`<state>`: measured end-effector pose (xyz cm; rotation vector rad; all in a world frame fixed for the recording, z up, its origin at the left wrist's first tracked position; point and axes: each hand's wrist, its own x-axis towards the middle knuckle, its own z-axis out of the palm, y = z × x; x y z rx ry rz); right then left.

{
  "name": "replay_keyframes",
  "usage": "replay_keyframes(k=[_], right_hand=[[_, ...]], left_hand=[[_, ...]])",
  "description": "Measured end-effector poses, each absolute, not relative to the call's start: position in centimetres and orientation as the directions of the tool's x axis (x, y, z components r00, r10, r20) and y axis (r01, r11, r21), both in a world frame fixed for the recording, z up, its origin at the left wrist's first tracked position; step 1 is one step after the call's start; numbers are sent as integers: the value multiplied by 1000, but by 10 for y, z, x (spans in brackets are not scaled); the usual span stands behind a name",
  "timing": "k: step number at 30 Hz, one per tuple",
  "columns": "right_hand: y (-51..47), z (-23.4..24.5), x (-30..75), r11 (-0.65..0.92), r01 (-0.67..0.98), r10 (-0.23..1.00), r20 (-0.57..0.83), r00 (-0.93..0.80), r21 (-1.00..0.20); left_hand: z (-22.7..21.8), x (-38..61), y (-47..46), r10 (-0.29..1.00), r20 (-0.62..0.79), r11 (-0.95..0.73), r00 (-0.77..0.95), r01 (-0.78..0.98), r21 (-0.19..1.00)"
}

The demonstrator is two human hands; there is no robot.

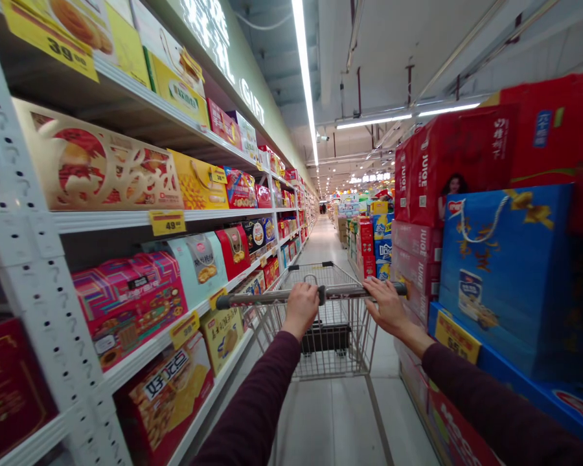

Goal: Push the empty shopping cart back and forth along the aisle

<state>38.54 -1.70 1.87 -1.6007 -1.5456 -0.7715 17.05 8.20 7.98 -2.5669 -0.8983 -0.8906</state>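
Left hand (301,309), right hand (387,307) gripped shopping cart handle (267,298) at 6 o'clock, fingers (376,289) curled round; dark item (325,338) in basket (337,369), gift boxes (97,158) at 9 o'clock

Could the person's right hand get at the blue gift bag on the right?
Probably yes, once it lets go: the right hand rests on the cart handle near the blue gift bag, and nothing appears to stand between them.

Bright, evenly lit store, pretty sharp shot

Long ceiling strip lights (305,65) do most of the work, so shadows stay soft, mostly under the shelves (126,220). Slight shine on the cart handle (272,297), and wide-angle warp really bends the shelf upright (43,259) at the left edge.
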Motion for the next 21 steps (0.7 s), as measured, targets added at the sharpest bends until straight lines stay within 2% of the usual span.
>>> replay_keyframes(k=[4, 9, 12, 17, 19, 21], right_hand=[[-20, 17, 390, 54, 995, 545, 838, 39, -82], [-21, 16, 392, 62, 996, 552, 833, 25, -71], [-20, 15, 391, 58, 994, 553, 832, 44, -91], [-19, 21, 381, 51, 987, 557, 825, 96, -149], [-17, 27, 367, 105, 981, 545, 835, 82, -165], [-11, 35, 348, 211, 964, 525, 851, 30, -164]], left_hand=[[79, 176, 81, 447, 608, -791, 656, 608, -74], [93, 119, 109, 600, 620, -644, 506, 765, -1], [96, 110, 112, 625, 623, -610, 471, 792, 14], [85, 166, 83, 581, 585, -692, 566, 722, -11], [82, 193, 73, 559, 570, -747, 602, 664, 32], [80, 211, 68, 561, 566, -784, 604, 608, 128]])
